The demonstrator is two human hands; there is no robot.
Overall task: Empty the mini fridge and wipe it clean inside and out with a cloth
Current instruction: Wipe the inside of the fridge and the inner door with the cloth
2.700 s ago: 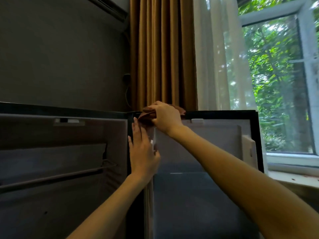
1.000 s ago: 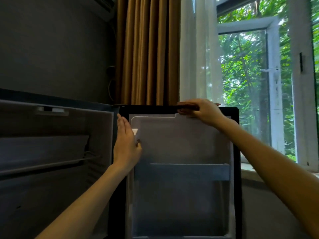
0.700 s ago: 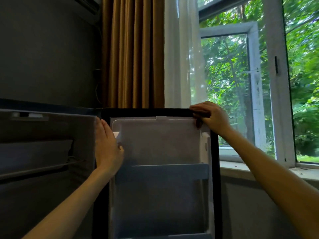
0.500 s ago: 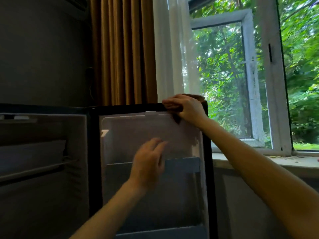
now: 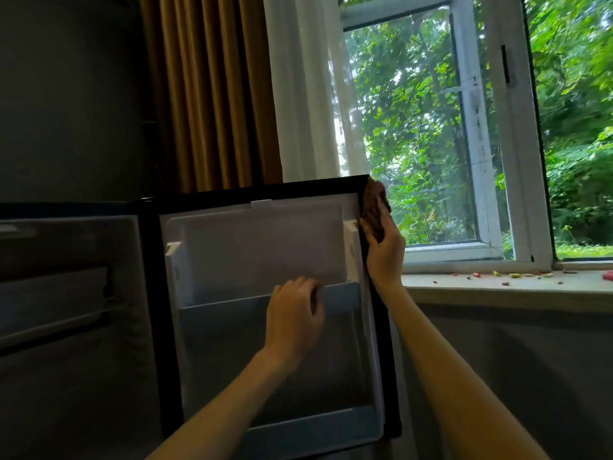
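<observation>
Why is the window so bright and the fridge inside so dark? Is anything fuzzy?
Head view: daylight floods the window, leaving the fridge cavity dim; the trees at the right edge look smeared; the window frame leans from the wide lens; the left hand gripping the door shelf and the right hand holding the cloth look fairly sharp.

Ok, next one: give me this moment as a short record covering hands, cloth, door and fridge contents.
door: fridge door open, inner side facing the camera
right hand: right hand holds the brown cloth against the door's free edge, near the top corner
left hand: left hand grips the rim of the upper door shelf
contents: no items visible in the door or the dark fridge interior
surroundings: window sill with small scattered bits
</observation>
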